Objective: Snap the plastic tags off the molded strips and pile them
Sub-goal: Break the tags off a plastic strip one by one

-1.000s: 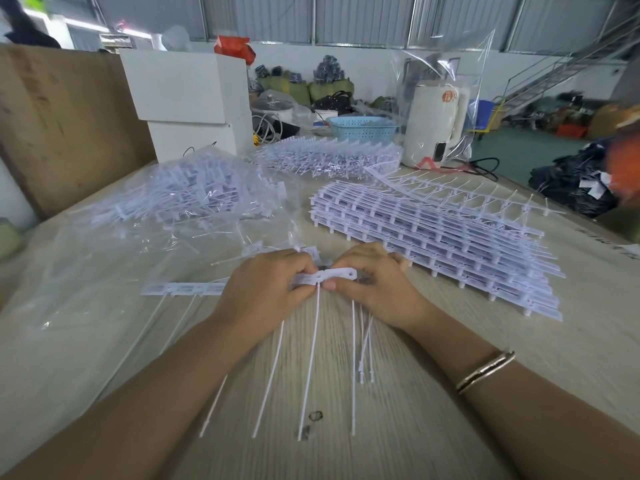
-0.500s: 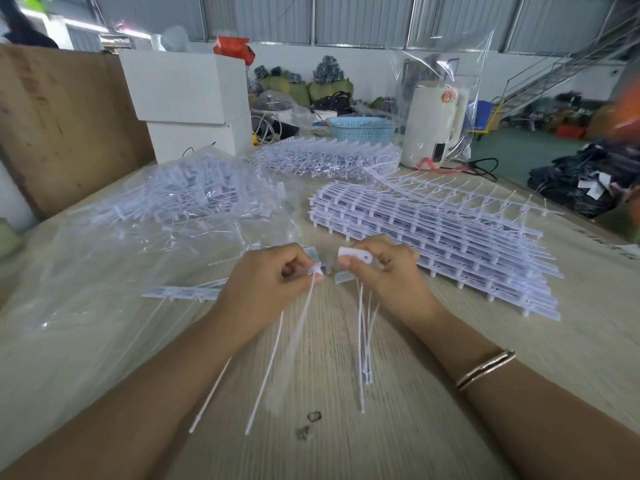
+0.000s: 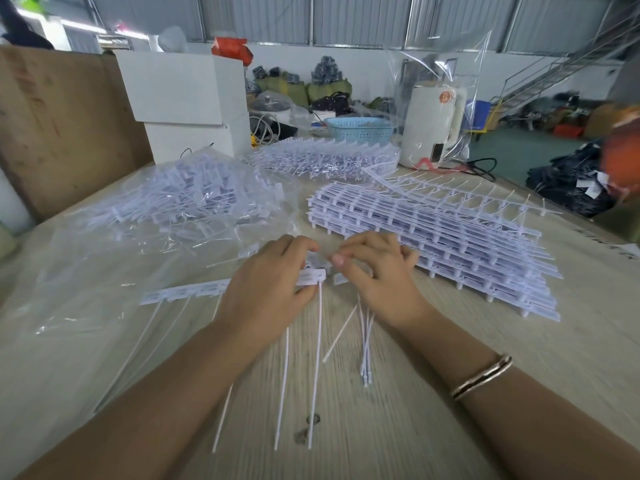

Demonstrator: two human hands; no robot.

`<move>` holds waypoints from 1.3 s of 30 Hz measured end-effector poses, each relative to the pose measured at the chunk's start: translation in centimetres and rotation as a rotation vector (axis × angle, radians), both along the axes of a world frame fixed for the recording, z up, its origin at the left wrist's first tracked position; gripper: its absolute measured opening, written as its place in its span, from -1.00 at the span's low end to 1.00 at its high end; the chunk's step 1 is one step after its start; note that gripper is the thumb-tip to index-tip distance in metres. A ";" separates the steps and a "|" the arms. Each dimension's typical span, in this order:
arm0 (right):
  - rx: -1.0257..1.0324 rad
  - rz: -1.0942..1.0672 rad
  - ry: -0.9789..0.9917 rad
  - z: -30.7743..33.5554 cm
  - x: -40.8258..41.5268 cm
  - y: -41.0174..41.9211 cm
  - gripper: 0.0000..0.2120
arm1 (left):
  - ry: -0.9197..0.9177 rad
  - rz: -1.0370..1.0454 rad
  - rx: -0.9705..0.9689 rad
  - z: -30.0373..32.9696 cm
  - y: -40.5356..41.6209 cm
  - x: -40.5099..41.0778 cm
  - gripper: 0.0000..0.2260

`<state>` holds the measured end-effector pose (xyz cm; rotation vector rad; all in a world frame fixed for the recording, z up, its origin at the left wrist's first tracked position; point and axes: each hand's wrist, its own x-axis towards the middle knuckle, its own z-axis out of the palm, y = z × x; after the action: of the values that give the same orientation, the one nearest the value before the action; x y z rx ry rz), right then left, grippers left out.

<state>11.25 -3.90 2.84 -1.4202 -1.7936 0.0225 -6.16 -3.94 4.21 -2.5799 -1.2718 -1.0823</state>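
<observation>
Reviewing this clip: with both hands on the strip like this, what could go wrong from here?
1. The right hand already holds several snapped tags while reaching for the next; some could slip onto the table.
2. The long tails hanging from the strip in the left hand may tangle with those loose ones.
3. The clear plastic bag lies under the strip's far end and could get dragged.
</observation>
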 end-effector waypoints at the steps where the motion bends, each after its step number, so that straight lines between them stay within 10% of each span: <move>1: -0.011 0.044 -0.007 -0.1 -0.5 -0.2 -0.70 | 0.017 -0.011 0.015 0.1 -0.1 0.2 -0.67; 13: -0.164 0.143 0.246 0.2 1.3 0.4 -0.74 | 0.166 0.019 0.008 -0.1 0.2 -0.6 -0.68; 39: 0.114 0.192 -0.013 -0.5 -0.2 -0.6 -0.91 | -0.054 -0.045 -0.117 -0.4 0.9 -1.2 -0.88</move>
<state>11.06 -4.46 2.39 -1.1681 -1.9056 0.0105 -7.33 -3.04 3.80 -2.6938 -1.3334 -1.1258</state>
